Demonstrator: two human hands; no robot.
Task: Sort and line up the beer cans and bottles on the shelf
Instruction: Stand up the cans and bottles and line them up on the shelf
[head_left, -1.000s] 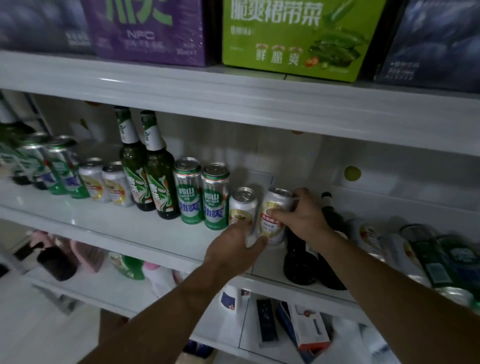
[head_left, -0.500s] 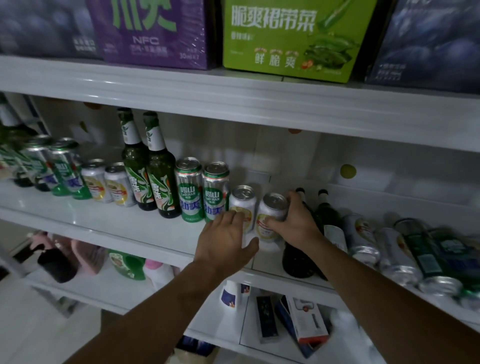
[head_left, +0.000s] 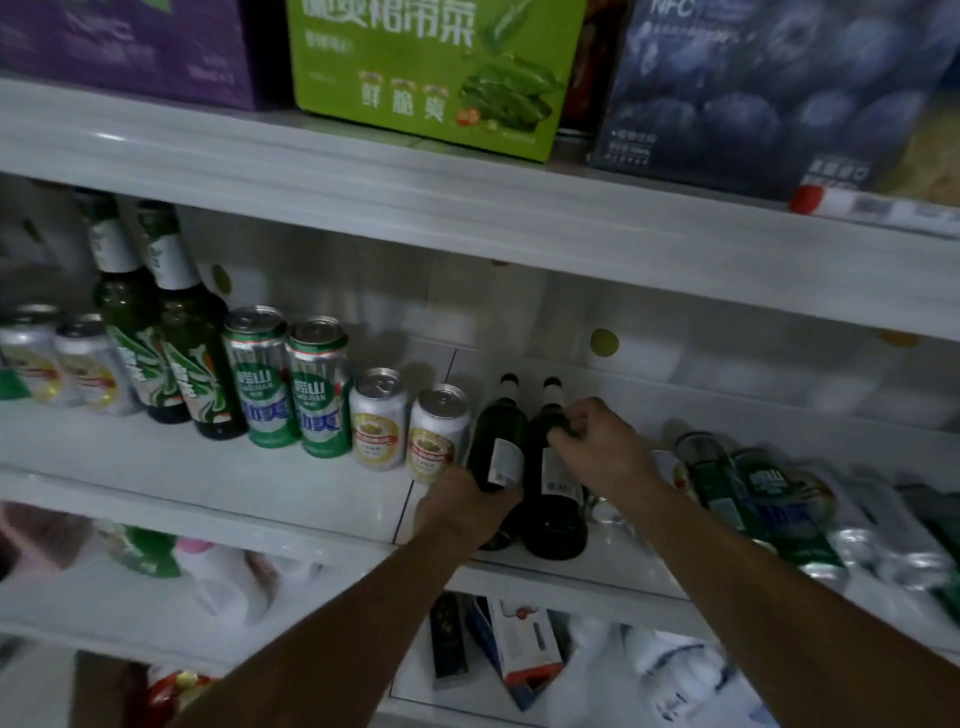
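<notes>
- Head view: two bare forearms reach up from the lower edge towards the middle shelf (head_left: 208, 483), a white board.
- Below that shelf's front lip, a lower level holds small boxes (head_left: 519, 649) and pale bags, blurred and dim.
- The left hand (head_left: 457, 512) is wrapped round the lower body of the left dark bottle (head_left: 498, 441), fingers curled about the glass just under its white back label.
- The right hand (head_left: 605, 447) is closed on the shoulder of the right dark bottle (head_left: 556, 499), thumb and fingers curled against the glass below the neck.
- Both dark bottles stand upright near the front edge of the shelf, side by side and touching or nearly so.
- Just left of them stand two short white-and-gold cans (head_left: 377, 421), upright, the nearer one close beside the left dark bottle.
- Further left come two tall green cans (head_left: 258, 379), then two green bottles (head_left: 132, 332) with white neck labels, then more short pale cans (head_left: 85, 364) at the frame's edge, all upright in one row.
- To the right of the hands, several cans (head_left: 769, 499) lie on their sides in a loose heap, green and silver ones mixed; motion blur hides their count.
- On the back wall behind the bottles is a round yellow sticker (head_left: 604, 343).
- The top shelf carries a purple box (head_left: 130, 47), a green box (head_left: 431, 73) with printed vegetables, and a dark blue box (head_left: 753, 88).
</notes>
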